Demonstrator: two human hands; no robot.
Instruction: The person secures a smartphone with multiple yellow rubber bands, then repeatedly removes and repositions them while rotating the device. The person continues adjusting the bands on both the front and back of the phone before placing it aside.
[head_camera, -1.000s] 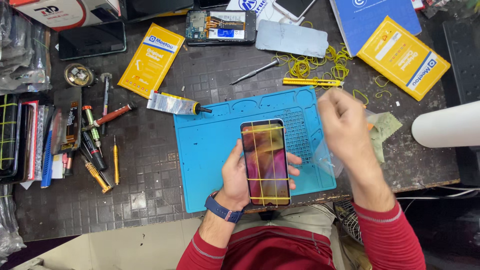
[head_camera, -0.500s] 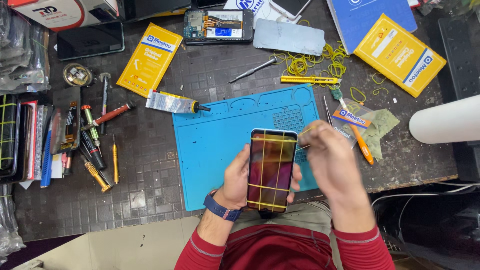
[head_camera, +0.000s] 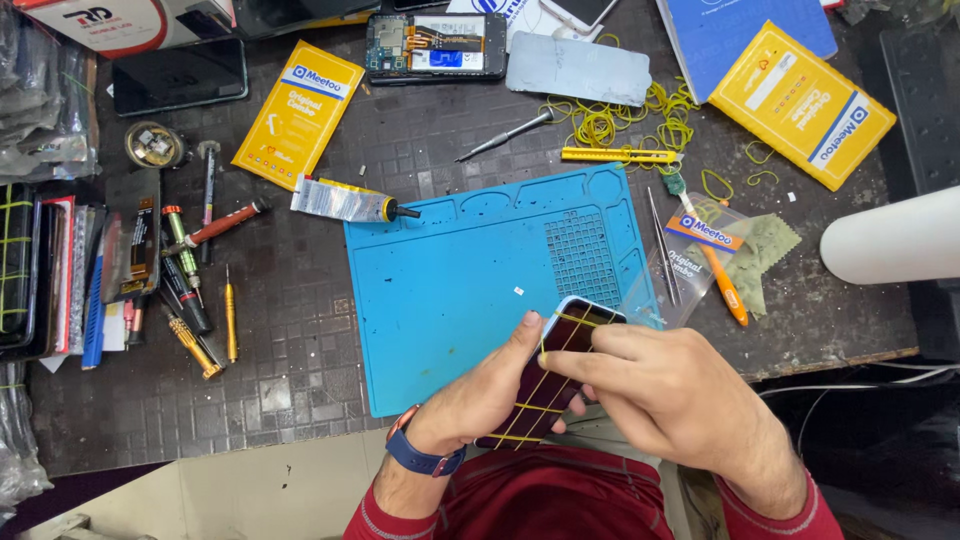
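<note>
My left hand (head_camera: 478, 398) holds a smartphone (head_camera: 547, 385) with a dark glossy screen, bound crosswise by yellow rubber bands, over the near edge of a blue silicone work mat (head_camera: 470, 270). My right hand (head_camera: 672, 395) lies over the phone's right side, its fingers pinching at a yellow band on the screen near the top. The phone is tilted, top end pointing up and right. Much of its lower right part is hidden under my right hand.
On the mat's far left corner lies a glue tube (head_camera: 345, 201). Tweezers (head_camera: 661, 246), an orange tool (head_camera: 712, 262) and a clear plastic wrapper lie right of the mat. Yellow boxes (head_camera: 299, 112) (head_camera: 801, 102), loose rubber bands (head_camera: 630, 125), an opened phone (head_camera: 436, 46) and screwdrivers (head_camera: 190, 290) surround it.
The phone has dropped lower and tilted to the right. My right hand came back from the right of the mat and now covers the phone's right side, fingers on a band.
</note>
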